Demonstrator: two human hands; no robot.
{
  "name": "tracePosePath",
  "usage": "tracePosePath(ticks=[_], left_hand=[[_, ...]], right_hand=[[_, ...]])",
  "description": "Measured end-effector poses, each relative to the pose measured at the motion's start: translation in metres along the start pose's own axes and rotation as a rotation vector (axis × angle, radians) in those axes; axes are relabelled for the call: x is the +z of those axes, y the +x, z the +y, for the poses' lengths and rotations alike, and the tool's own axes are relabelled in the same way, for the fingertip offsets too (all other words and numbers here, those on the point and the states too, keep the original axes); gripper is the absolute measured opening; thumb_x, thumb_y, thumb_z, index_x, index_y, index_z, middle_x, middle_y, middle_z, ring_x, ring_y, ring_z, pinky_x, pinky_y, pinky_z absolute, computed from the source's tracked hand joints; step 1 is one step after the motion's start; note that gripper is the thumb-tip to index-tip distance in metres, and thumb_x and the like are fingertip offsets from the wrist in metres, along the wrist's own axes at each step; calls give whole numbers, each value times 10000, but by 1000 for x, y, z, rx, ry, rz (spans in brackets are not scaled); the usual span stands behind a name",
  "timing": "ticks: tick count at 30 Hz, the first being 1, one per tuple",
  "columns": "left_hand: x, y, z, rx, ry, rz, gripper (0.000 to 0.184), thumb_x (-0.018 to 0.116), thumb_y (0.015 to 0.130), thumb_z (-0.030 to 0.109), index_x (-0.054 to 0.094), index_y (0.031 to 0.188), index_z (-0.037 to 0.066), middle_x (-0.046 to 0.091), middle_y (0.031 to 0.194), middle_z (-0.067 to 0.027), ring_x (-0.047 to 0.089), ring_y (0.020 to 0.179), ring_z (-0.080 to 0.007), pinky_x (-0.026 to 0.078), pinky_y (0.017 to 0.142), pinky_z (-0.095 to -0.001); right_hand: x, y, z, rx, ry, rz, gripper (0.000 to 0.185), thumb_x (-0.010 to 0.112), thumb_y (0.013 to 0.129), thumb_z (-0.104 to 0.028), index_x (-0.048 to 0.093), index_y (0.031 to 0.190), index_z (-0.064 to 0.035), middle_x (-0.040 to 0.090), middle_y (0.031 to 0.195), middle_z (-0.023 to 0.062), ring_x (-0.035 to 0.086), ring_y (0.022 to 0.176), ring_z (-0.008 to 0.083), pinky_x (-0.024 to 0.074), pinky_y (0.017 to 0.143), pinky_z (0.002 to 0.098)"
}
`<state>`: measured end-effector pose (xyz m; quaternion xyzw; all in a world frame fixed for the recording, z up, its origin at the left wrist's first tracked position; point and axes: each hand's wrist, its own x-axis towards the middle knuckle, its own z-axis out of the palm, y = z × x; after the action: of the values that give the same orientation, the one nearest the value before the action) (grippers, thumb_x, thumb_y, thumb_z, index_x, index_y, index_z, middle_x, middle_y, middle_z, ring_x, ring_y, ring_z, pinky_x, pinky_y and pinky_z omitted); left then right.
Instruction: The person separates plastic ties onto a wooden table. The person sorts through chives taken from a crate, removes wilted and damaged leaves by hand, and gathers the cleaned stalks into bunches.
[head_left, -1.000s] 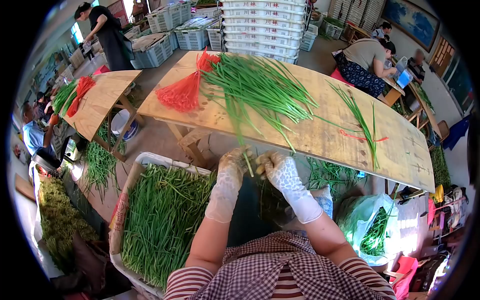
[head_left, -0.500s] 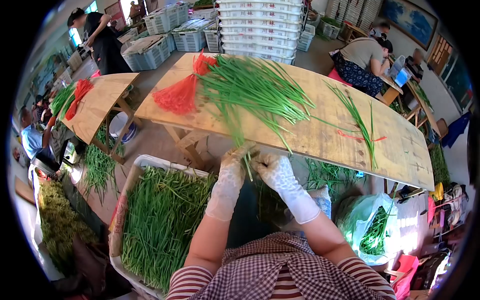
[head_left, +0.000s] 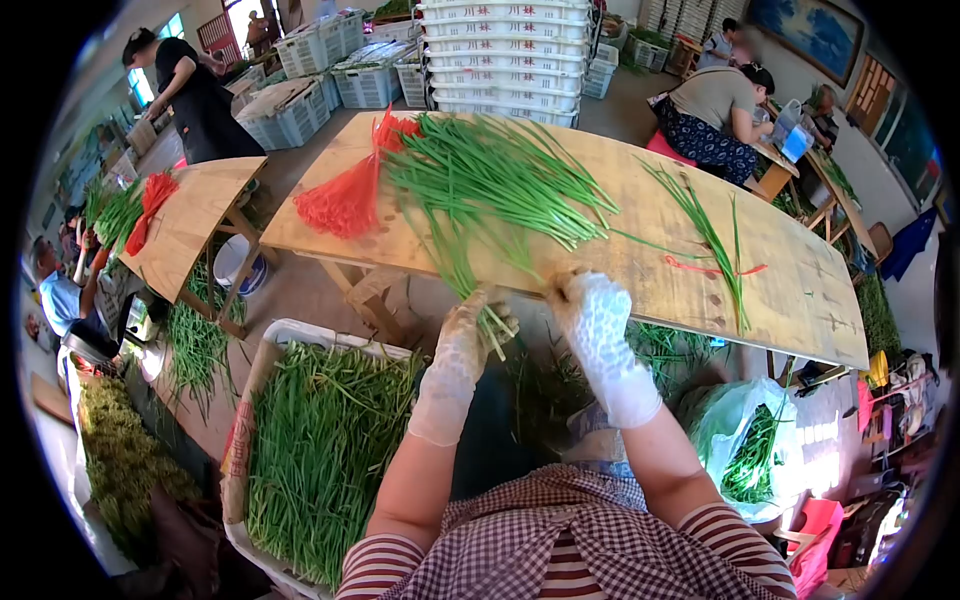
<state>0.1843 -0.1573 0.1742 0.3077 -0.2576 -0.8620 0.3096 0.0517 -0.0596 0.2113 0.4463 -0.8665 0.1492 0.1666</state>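
Near the wooden table's left edge lay red ties (head_left: pixel 340 200). At the near edge of the wooden table (head_left: pixel 660 302), our left hand (head_left: pixel 472 325) gripped a bunch of green stalks (head_left: pixel 455 268), pale ends below the fist, leaves above. Beyond lay the pile (head_left: pixel 515 185). Our right hand (head_left: pixel 595 305) curled nearby; we couldn't tell whether it pinched anything.

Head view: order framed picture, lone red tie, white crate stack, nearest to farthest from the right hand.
From the right hand:
1. Lone red tie, on the table, rightward.
2. White crate stack, beyond the table.
3. Framed picture, far background, upper right.
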Motion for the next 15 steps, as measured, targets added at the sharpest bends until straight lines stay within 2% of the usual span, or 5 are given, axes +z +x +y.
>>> tracePosePath(ticks=[3,6,9,12,15], left_hand=[[-1,8,-2,-24,61,-41,184,614,909,174,587,1019,29,611,826,-55,589,694,-182,518,634,-339],[-6,14,-11,-2,95,-14,175,626,901,163,608,1009,26,616,827,-44,596,709,-175,509,635,-323],[-5,5,-15,-64,212,62,183,636,891,150,628,1021,21,639,860,-49,607,733,-168,507,659,-306],[-5,-3,-18,-23,171,-7,195,648,879,144,636,1026,16,660,903,-66,615,753,-161,506,662,-293],[-1,-11,-25,14,240,2,218,648,878,143,633,1049,7,668,954,-86,620,771,-164,507,671,-288]], right_hand=[[-16,-36,-15,-87,167,-7,224,709,750,-327,726,796,-108,653,718,120,650,670,297,505,596,401],[-5,-53,-13,60,509,-48,213,701,763,-323,722,808,-116,663,728,129,653,683,336,515,621,420],[-4,-56,-8,111,577,-138,274,723,759,-325,721,848,-66,669,755,162,661,705,330,523,662,391],[18,-51,-6,395,1040,-334,306,761,767,-288,727,910,-20,697,766,134,647,647,160,515,647,297],[37,-47,-6,453,1218,-348,320,739,797,-272,712,940,13,699,779,117,610,646,110,509,655,270]])
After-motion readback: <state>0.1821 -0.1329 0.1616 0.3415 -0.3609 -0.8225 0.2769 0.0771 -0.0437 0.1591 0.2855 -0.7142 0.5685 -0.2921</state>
